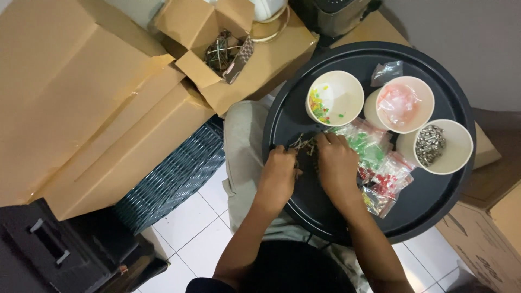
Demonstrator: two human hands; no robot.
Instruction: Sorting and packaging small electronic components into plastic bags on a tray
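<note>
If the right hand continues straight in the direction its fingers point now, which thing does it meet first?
The right hand points up the black tray. Probably it first meets the white cup with small coloured pieces; depth is unclear.

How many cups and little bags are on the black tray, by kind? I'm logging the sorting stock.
White paper cups: 3
Clear small bags lying on the tray, by the right hand: about 5, overlapping, so the count is unsure
Total: about 8
</note>
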